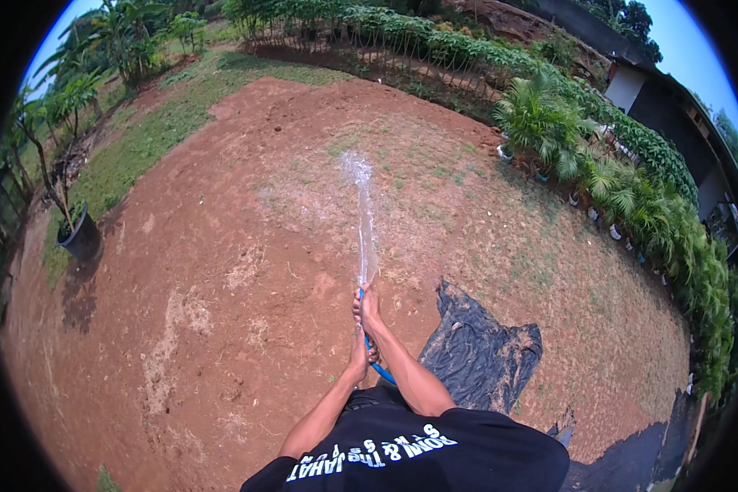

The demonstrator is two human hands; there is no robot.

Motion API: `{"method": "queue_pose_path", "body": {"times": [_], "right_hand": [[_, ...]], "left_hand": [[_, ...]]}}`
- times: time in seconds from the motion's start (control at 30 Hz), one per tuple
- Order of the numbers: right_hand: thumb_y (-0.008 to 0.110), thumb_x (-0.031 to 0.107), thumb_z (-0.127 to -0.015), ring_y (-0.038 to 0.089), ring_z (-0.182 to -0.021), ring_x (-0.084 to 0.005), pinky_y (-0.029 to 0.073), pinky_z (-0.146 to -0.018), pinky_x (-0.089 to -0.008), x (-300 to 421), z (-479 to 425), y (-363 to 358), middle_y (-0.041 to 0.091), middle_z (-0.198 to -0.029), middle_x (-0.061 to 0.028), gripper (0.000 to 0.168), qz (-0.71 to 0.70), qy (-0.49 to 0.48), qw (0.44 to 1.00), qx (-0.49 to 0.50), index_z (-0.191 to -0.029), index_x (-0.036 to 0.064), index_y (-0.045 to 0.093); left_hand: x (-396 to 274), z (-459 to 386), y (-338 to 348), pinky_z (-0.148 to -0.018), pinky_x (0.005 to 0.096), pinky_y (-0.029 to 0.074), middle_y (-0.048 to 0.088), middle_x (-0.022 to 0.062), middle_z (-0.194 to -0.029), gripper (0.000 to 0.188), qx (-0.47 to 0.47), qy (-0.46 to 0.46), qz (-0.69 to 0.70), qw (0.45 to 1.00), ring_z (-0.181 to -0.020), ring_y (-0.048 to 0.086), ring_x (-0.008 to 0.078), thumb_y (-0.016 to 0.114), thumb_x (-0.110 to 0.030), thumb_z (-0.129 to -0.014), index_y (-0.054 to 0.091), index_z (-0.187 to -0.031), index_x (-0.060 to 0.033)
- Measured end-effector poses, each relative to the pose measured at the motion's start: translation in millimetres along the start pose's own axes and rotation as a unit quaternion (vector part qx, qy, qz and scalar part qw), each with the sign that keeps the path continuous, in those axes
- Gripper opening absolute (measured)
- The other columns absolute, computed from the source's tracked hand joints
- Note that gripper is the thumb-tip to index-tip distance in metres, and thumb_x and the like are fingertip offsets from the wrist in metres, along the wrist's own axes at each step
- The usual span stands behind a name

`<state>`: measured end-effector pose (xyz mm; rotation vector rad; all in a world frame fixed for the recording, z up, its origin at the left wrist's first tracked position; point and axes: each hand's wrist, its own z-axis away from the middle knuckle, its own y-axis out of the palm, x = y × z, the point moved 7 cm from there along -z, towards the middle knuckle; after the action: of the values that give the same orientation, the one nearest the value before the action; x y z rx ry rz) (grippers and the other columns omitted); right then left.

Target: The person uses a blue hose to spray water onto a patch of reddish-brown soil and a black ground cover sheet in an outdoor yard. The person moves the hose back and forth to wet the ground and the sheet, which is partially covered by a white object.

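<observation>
A blue hose (381,371) runs up from beside my body through both hands. Around its front end, near the outlet, my right hand (369,305) is closed. Closer to my body, my left hand (363,353) grips the hose just behind the right one. A stream of water (366,227) shoots straight ahead from the outlet and breaks into white spray over the patchy grass (406,178). The hose's mouth is mostly hidden by the fingers.
Black plastic sheeting (476,350) lies crumpled on the reddish soil (270,344) to the right. A black plant pot (81,237) stands at the left. Potted palms (544,120) line the right side before a building (670,111). A row of leafy plants (400,27) crosses the back.
</observation>
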<state>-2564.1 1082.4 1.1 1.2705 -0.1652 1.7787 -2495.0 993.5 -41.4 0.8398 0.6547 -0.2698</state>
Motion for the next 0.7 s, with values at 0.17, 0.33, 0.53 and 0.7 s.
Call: {"method": "queue_pose_path", "body": {"times": [0.17,0.33,0.53,0.7], "right_hand": [[0.033,0.042,-0.086,0.027,-0.031,-0.0089,0.019,-0.030,-0.0246,1.6,0.4,-4.0,0.029,-0.042,0.0036,0.036,0.002,0.005,1.000,-0.003,-0.062,0.015,0.037],[0.032,0.042,-0.086,0.026,-0.031,-0.0089,0.019,-0.030,-0.0243,-1.7,1.7,-1.3,0.028,-0.042,0.0037,0.037,0.012,0.028,1.000,-0.003,-0.062,0.015,0.037],[0.032,0.042,-0.085,0.025,-0.031,-0.0091,0.019,-0.030,-0.0244,-12.2,-0.7,1.8,0.028,-0.043,0.0043,0.035,-0.005,0.068,0.997,0.037,-0.062,0.016,0.036],[0.034,0.042,-0.083,0.024,-0.031,-0.0097,0.019,-0.030,-0.0253,-30.6,-13.6,-0.6,0.028,-0.043,0.0039,0.034,-0.009,0.124,0.990,0.068,-0.061,0.016,0.037]], "left_hand": [[-7.3,10.0,8.4,-0.036,0.0218,0.023,0.027,-0.0056,-0.045,0.056,-0.017,0.001,-0.013,1.000,-0.036,0.027,0.0081,0.028,-0.071,-0.079,0.033,-0.066,-0.0169],[-4.8,10.0,4.7,-0.036,0.0218,0.023,0.027,-0.0055,-0.046,0.056,-0.023,-0.002,-0.003,1.000,-0.036,0.027,0.0081,0.028,-0.072,-0.078,0.032,-0.066,-0.0170],[3.5,5.8,0.8,-0.036,0.0226,0.025,0.026,-0.0055,-0.044,0.056,-0.014,-0.012,0.020,1.000,-0.034,0.026,0.0085,0.028,-0.072,-0.078,0.031,-0.065,-0.0176],[7.8,6.2,2.2,-0.036,0.0243,0.026,0.026,-0.0050,-0.042,0.056,-0.027,-0.027,0.040,0.998,-0.033,0.027,0.0090,0.027,-0.072,-0.078,0.031,-0.064,-0.0176]]}}
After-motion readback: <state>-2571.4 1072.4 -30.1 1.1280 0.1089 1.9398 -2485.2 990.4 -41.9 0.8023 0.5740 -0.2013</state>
